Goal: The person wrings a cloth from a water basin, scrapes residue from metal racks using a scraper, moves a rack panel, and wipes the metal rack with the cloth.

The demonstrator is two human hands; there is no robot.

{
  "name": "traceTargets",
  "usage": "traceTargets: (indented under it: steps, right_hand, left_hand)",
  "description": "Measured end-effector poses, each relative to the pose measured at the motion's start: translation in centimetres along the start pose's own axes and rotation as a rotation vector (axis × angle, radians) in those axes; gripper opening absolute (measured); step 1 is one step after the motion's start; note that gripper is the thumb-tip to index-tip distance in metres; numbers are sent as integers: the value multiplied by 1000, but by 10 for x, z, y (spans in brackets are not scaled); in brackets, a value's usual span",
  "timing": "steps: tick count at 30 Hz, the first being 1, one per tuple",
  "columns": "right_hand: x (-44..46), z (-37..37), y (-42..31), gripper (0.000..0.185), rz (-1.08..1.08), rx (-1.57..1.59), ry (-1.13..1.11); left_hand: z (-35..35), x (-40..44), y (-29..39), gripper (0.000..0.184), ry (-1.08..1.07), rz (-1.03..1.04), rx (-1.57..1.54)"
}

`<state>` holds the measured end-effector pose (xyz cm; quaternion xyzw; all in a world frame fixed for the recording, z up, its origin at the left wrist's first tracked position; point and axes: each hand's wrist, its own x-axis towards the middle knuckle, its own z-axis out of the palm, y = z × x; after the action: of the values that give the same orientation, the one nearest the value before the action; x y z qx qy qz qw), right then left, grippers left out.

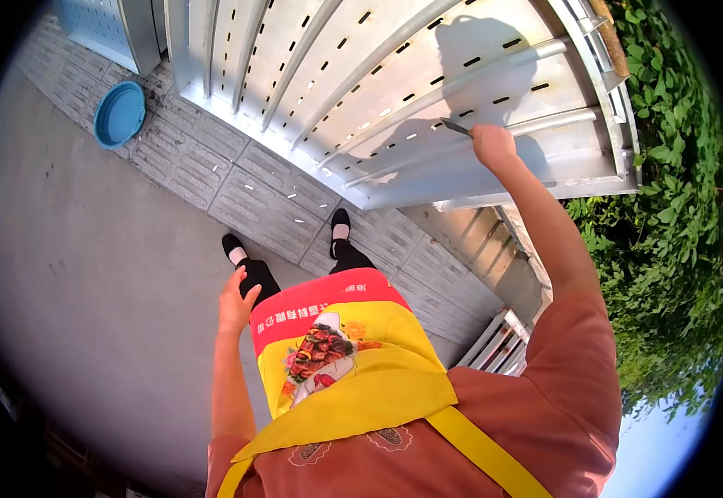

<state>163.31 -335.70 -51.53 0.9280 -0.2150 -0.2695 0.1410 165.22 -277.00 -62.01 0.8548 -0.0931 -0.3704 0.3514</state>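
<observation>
The right grip [494, 148] is closed around a thin, dark tool [456, 127]. The tool pokes out to the left of that grip, with its tip near the little slots in the big metal sheet [564, 93]. I cannot tell if the tip touches the metal. The sheet spreads out ahead of the right grip (a dark shadow [486, 70] falls on it, so some slots may be hard to see). The left grip [235, 303] is loose and wide, with nothing in it, beside the apron [403, 319]. It looks best to hold the tool snugly, push softly, and keep the knuckles off the raised bars [552, 122]. A blue tub [118, 116] sits far to the left of the right grip.
</observation>
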Motion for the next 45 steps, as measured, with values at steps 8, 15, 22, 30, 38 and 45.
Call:
traceTargets:
  steps: [8, 15, 22, 30, 38, 45]
  right_hand:
    - [9, 64, -59, 19, -166, -20, -106]
    - [-11, -2, -31, 22, 108, 22, -64]
    - [2, 12, -33, 20, 19, 35, 3]
    - [30, 22, -28, 15, -61, -52, -34]
    - [20, 8, -21, 26, -97, -57, -77]
    - [-6, 35, -66, 24, -182, -29, -269]
  left_hand:
    - [25, -24, 20, 53, 23, 8, -97]
    - [16, -38, -42, 50, 64, -85, -231]
    - [24, -49, -65, 49, 49, -157, -277]
    - [39, -47, -21, 48, 96, -141, -394]
    - [60, -41, -30, 47, 95, -137, -438]
    - [54, -47, -40, 48, 119, -200, -439]
